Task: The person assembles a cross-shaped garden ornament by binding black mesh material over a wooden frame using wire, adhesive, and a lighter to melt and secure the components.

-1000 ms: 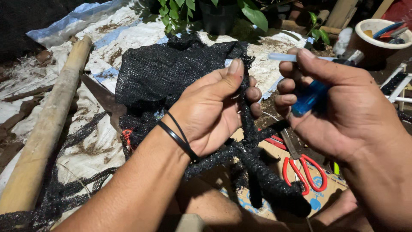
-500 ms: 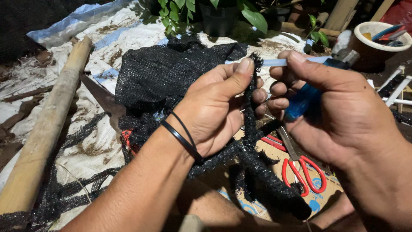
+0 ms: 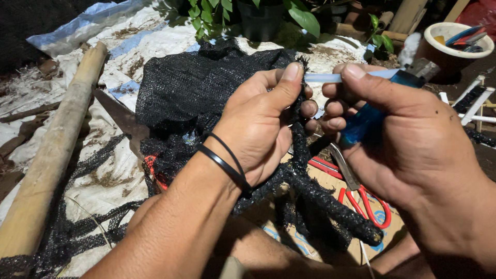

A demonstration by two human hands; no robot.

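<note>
Both hands had drawn closer, the left hand point(image 3: 258, 129) pinching rolled black netting point(image 3: 310, 191), the right hand point(image 3: 408, 139) gripping a blue tool point(image 3: 369, 119) and white strip point(image 3: 330, 78), binding unfinished.

i see a twisted rope of black mesh netting point(image 3: 315, 191) running upright between my hands, its lower end trailing down-right. a thin white strip point(image 3: 330, 78) lies level at its top, beside a blue-handled tool point(image 3: 369, 121).

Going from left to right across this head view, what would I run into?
Bamboo pole → black netting → left hand → right hand holding a blue-handled tool → cream bowl of tools.
</note>
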